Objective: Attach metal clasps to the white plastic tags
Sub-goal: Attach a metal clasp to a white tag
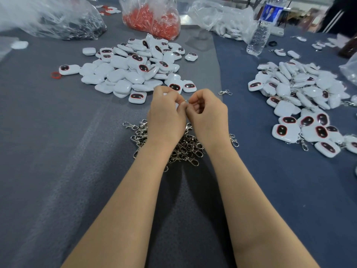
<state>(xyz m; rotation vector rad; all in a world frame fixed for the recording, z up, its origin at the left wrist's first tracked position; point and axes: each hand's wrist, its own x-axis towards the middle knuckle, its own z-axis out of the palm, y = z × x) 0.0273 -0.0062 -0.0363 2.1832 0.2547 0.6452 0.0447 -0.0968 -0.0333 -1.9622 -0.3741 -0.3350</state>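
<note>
Grey cloth is covering the desk [58,171], and nearest me a heap of metal clasps [185,147] is lying under the person's wrists. Just above it the left hand [166,115] and right hand [209,111] are meeting. The fingers of both are curled and pinching a tiny metal ring [185,101] between their tips. Whether a tag is tucked inside the left hand, I cannot tell.

It looks to me like the joining step is under way, with the ring being worked open or threaded. Next, I'd guess, a steady twist is called for to seat it on a tag's loop, and the small ring could easily slip.

Beyond the hands, plain white tags [131,74] are sitting in a loose pile. Off to the right, tags with clasps hanging from them [301,97] are spreading out, with a stray clasp [225,92] between the piles. Farther back, a bag of red pieces [152,18] and a water bottle [258,35] are standing well clear of the work.
</note>
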